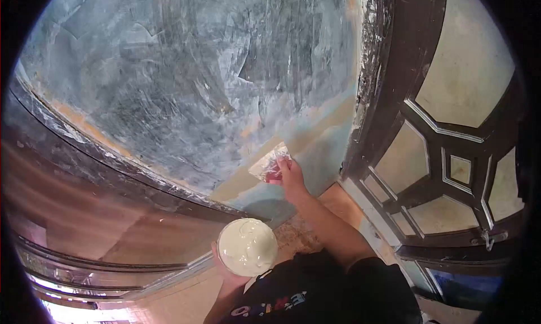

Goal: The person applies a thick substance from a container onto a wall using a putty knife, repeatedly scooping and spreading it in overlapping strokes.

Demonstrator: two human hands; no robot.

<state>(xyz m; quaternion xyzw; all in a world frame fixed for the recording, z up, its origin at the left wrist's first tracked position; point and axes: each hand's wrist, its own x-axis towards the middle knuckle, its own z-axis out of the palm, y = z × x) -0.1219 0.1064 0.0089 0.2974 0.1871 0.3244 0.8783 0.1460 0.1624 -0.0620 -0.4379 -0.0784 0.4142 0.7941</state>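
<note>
My right hand (292, 178) is closed round the handle of a putty knife (269, 161). Its wide blade is smeared with white and lies over the lower part of the patchy grey-blue wall (186, 70), on a tan band near the bottom. Low in the view, close to my body, my left hand (225, 270) grips a round tub (248, 247) from the side. Smooth, glossy cream-coloured paste fills it up to the rim. Most of the left fingers are hidden behind the tub.
Dark door panels (428, 211) with cream insets and a metal latch stand at the right. A scraped, paint-flecked frame (372, 53) edges the wall there. On the left runs a brown glossy surface (101, 211). Reddish-brown floor (296, 234) shows below the wall.
</note>
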